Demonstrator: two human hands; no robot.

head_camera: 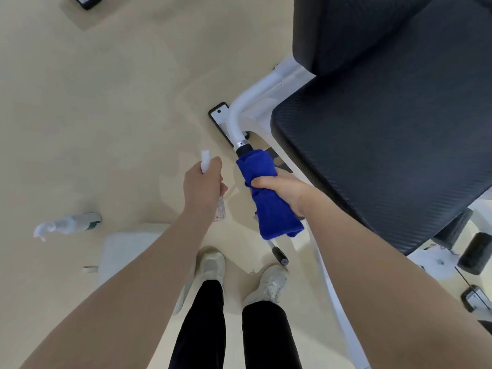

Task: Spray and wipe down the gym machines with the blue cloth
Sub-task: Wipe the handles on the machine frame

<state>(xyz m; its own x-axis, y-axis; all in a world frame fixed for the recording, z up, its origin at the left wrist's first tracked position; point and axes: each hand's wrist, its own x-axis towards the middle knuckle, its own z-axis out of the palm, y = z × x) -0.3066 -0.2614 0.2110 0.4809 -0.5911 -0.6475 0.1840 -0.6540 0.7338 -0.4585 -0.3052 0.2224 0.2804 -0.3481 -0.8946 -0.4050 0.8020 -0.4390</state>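
Black padding dominates the right of the view: the machine's seat (pixel 372 161) and its backrest (pixel 372 27), both textured and dry-looking, with no cloth on them, so I judge them either finished or not yet reached; nothing shows which. Below them runs the white frame (pixel 255 102), its curved tube bending down to a black handle grip (pixel 244 149) just past a silver collar.

That grip is where the work stands. The blue cloth (pixel 269 198) is wrapped round the handle, covering most of it, and the right hand (pixel 279 187) clamps round cloth and handle together, fingers curled over the fold. I take this as the wiping stroke on one handle, partway along, since the top of the grip is bare above the cloth.

To its left, the left hand (pixel 203 185) holds a small clear spray bottle (pixel 210 182), fingers curled about it, white nozzle poking out above the knuckles. The two hands sit near each other, apart.

On the floor lies a second spray bottle (pixel 69 225) on its side. Other machines, if any, lie out of view, so much of the task likely remains.
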